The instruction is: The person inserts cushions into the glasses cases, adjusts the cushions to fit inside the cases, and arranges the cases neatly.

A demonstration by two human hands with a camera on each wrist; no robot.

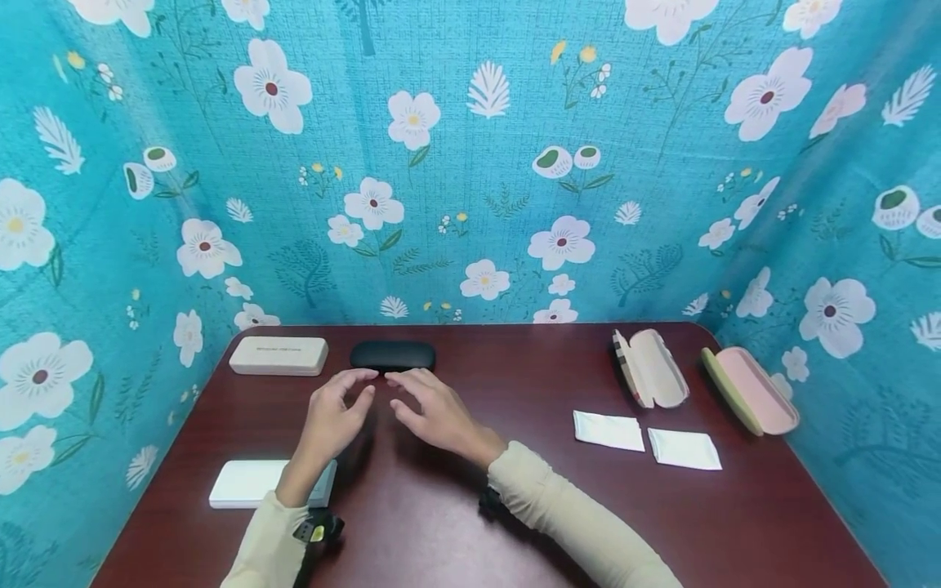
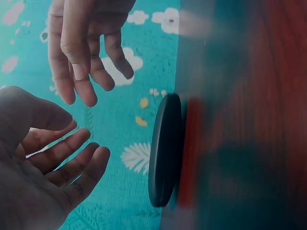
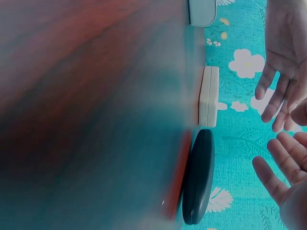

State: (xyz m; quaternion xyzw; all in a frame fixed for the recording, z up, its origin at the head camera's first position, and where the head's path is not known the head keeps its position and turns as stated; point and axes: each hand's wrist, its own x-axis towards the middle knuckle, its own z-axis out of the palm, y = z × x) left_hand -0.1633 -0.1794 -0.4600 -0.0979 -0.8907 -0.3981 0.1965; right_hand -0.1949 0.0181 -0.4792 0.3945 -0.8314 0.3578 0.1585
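My left hand [image 1: 334, 416] and right hand [image 1: 441, 412] hover over the table's left half, fingertips turned toward each other with a small gap between them. Both hold nothing; their fingers are loosely bent, as the left wrist view also shows. Just beyond the fingertips a closed black glasses case [image 1: 393, 354] lies at the back edge, apart from both hands in the right wrist view. To its left sits a closed cream glasses case [image 1: 278, 357] with small lettering on its lid. A white case [image 1: 246, 483] lies under my left forearm, which hides part of it.
On the right, a glasses case with a checked edge [image 1: 662, 371] stands open, beside an open green case with pink lining [image 1: 757, 388]. Two folded white cloths or packets, one left [image 1: 608, 430] and one right [image 1: 684, 449], lie before them. A flowered blue curtain [image 1: 441, 163] surrounds the table.
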